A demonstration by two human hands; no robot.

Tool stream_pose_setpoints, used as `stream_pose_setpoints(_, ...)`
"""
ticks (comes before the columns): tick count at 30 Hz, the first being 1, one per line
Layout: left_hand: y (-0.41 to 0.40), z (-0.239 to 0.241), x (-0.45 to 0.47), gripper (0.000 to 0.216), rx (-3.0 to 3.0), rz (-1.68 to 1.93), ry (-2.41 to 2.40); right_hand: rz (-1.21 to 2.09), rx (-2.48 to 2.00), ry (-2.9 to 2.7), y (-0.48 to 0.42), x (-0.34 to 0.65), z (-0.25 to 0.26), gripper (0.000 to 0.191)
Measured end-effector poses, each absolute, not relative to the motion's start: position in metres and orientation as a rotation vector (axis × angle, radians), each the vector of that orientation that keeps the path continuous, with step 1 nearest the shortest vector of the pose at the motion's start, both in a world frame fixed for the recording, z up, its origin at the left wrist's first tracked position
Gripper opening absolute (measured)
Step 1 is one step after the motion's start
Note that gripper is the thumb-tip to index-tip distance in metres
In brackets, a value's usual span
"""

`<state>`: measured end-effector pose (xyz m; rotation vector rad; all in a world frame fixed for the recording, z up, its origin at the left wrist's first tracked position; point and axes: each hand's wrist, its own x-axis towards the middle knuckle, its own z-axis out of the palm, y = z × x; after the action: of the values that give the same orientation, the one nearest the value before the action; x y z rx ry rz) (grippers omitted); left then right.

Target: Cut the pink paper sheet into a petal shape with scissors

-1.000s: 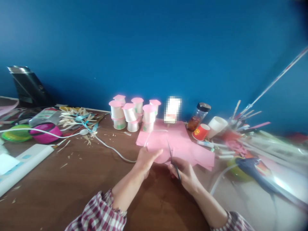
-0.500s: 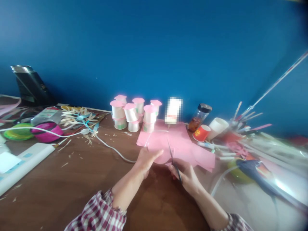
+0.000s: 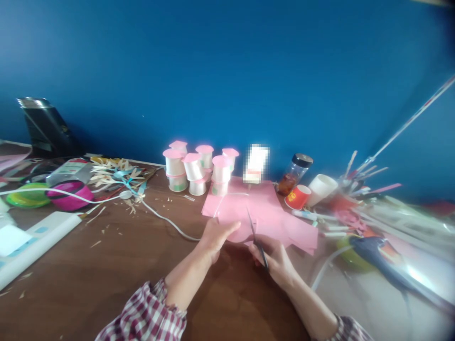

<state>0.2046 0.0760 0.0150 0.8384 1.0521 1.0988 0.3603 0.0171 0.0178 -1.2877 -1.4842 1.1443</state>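
My left hand is closed on the edge of a piece of pink paper, thumb on top and fingers hidden beneath. In my right hand is a pair of scissors with dark handles, its blades pointing away from me over the pink paper. The blades lie at the right side of the held piece; whether they are parted I cannot tell. Beyond both hands, several pink sheets lie spread on the brown table.
White cups with pink paper tops stand stacked near the blue wall. To their right are a blurred-out bright object, a dark-lidded jar, a red cup and a white cup. A power strip and white cable lie left.
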Motion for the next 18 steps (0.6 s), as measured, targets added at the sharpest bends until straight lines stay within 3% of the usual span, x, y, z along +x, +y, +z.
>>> stream_pose_setpoints(18, 0.083, 0.004, 0.202, 0.039, 0.868, 1.041, 1.036, 1.135, -1.274, -1.527, 0.019, 0.362, 0.018, 0.026)
